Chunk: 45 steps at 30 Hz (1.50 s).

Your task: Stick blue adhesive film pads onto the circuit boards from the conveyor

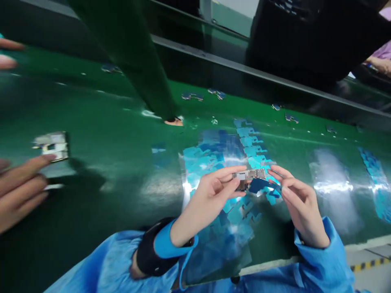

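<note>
I record a glossy dark-green conveyor belt [106, 179]. Lying on it are a heap of loose light-blue film pieces [214, 154], scattered small blue scraps [192, 96] farther back, and a small silver rectangular module [53, 145] at the left.

Ends of held part [250, 175] behind fingers [228, 189]

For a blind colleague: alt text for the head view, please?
The left hand and right hand hold a small metal part with blue film over a green belt. Film pieces cover a shiny sheet beneath. At left, another person's hand is near a second part.
</note>
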Tool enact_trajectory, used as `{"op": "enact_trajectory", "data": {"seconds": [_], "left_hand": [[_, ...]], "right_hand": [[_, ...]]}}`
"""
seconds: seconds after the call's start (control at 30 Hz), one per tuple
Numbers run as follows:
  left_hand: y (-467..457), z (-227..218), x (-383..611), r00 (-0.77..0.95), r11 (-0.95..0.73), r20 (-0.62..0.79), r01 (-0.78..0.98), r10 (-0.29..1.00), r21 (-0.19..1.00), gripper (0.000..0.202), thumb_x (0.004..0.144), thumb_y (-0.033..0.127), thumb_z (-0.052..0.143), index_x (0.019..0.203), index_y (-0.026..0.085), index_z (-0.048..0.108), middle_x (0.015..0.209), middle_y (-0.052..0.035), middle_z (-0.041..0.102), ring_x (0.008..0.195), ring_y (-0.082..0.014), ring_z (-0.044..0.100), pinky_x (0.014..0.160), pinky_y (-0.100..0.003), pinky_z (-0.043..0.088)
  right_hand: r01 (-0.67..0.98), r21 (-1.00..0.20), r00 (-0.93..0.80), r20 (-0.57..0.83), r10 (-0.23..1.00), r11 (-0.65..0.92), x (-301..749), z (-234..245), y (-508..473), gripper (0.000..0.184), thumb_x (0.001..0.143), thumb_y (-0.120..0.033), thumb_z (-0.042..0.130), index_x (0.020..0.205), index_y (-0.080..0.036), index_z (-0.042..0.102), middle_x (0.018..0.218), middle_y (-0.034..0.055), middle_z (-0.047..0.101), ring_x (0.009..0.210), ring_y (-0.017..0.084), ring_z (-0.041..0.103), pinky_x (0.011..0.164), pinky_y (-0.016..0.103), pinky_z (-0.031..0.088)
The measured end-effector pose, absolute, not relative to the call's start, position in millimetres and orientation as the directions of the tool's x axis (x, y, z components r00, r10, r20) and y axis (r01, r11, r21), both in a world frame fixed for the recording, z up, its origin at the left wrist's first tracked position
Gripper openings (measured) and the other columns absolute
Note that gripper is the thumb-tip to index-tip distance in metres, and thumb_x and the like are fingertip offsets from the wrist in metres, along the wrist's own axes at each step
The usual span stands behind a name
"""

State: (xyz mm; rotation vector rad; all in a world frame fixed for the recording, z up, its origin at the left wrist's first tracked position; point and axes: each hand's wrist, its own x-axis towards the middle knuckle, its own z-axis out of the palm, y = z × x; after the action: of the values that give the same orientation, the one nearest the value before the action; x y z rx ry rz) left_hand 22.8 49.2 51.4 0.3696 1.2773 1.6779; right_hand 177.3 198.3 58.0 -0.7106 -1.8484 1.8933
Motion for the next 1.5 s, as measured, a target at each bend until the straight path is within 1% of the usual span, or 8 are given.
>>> {"op": "enact_trajectory", "data": {"seconds": [0.17, 0.3, 0.47, 0.6, 0.87, 1.03, 1.2, 1.5], "left_hand": [[43, 55, 25, -0.432, 0.065, -0.321, -0.511, 0.843, 0.857, 0.03, 0.087, 0.02, 0.062, 0.116, 0.019, 0.065, 0.1, -0.0011, 0.078, 0.093, -0.0174, 0.072, 0.082, -0.027, 0.061], [44, 55, 25, -0.401, 0.095, -0.35, -0.534, 0.846, 0.84, 0.024, 0.086, 0.014, 0.061, 0.108, 0.02, 0.07, 0.111, -0.0009, 0.075, 0.096, -0.0165, 0.072, 0.077, -0.02, 0.061], [46, 51, 28, -0.34, 0.127, -0.425, -0.636, 0.839, 0.761, 0.027, 0.081, 0.011, 0.065, 0.105, 0.02, 0.071, 0.105, -0.0008, 0.077, 0.093, -0.0192, 0.073, 0.076, -0.023, 0.063], [45, 52, 29, -0.328, 0.166, -0.444, -0.618, 0.834, 0.768, 0.03, 0.074, 0.006, 0.069, 0.099, 0.021, 0.074, 0.109, -0.0011, 0.075, 0.102, -0.0219, 0.07, 0.078, -0.019, 0.061], [43, 61, 33, -0.386, 0.236, -0.478, -0.529, 0.789, 0.815, 0.033, 0.072, 0.012, 0.07, 0.103, 0.024, 0.072, 0.09, 0.0014, 0.08, 0.079, -0.018, 0.076, 0.078, -0.022, 0.06], [42, 63, 38, -0.397, 0.229, -0.485, -0.541, 0.779, 0.809, 0.036, 0.071, 0.012, 0.07, 0.106, 0.025, 0.072, 0.086, 0.002, 0.08, 0.083, -0.0182, 0.075, 0.076, -0.021, 0.06], [41, 64, 39, -0.42, 0.246, -0.506, -0.533, 0.754, 0.809, 0.036, 0.071, 0.014, 0.07, 0.105, 0.024, 0.072, 0.09, -0.0015, 0.079, 0.081, -0.0225, 0.076, 0.077, -0.029, 0.062], [41, 63, 39, -0.421, 0.25, -0.504, -0.525, 0.754, 0.813, 0.038, 0.069, 0.016, 0.072, 0.106, 0.025, 0.073, 0.092, -0.0002, 0.079, 0.08, -0.0222, 0.075, 0.077, -0.03, 0.062]], "right_hand": [[0.169, -0.969, -0.801, -0.242, 0.548, -0.18, 172, 65, 201, 0.013, 0.081, -0.026, 0.071, 0.069, -0.022, 0.07, 0.128, 0.0056, 0.064, 0.116, 0.024, 0.061, 0.103, 0.039, 0.044], [0.198, -0.959, -0.815, -0.277, 0.508, -0.205, 171, 68, 202, 0.008, 0.079, -0.026, 0.074, 0.071, -0.024, 0.073, 0.122, 0.003, 0.068, 0.108, 0.02, 0.066, 0.1, 0.034, 0.047], [0.232, -0.949, -0.819, -0.308, 0.484, -0.212, 171, 69, 201, 0.008, 0.08, -0.023, 0.073, 0.073, -0.026, 0.075, 0.117, 0.0009, 0.071, 0.11, 0.017, 0.065, 0.095, 0.026, 0.049], [0.262, -0.941, -0.815, -0.335, 0.472, -0.216, 172, 68, 202, 0.007, 0.08, -0.023, 0.073, 0.074, -0.026, 0.075, 0.114, 0.0005, 0.072, 0.108, 0.017, 0.066, 0.095, 0.025, 0.049], [0.268, -0.944, -0.826, -0.329, 0.459, -0.194, 172, 68, 203, 0.009, 0.081, -0.019, 0.072, 0.077, -0.026, 0.076, 0.109, -0.0009, 0.074, 0.1, 0.012, 0.068, 0.091, 0.021, 0.051], [0.268, -0.945, -0.814, -0.327, 0.481, -0.19, 170, 68, 202, 0.008, 0.081, -0.02, 0.072, 0.075, -0.025, 0.076, 0.106, 0.0007, 0.075, 0.097, 0.014, 0.069, 0.087, 0.024, 0.054], [0.283, -0.943, -0.796, -0.333, 0.505, -0.176, 170, 68, 203, 0.006, 0.078, -0.022, 0.074, 0.073, -0.024, 0.075, 0.102, 0.0027, 0.076, 0.096, 0.018, 0.07, 0.086, 0.03, 0.056], [0.313, -0.931, -0.767, -0.366, 0.527, -0.19, 170, 70, 200, 0.005, 0.078, -0.023, 0.075, 0.072, -0.024, 0.075, 0.103, 0.0021, 0.075, 0.094, 0.016, 0.069, 0.084, 0.027, 0.054]]}}
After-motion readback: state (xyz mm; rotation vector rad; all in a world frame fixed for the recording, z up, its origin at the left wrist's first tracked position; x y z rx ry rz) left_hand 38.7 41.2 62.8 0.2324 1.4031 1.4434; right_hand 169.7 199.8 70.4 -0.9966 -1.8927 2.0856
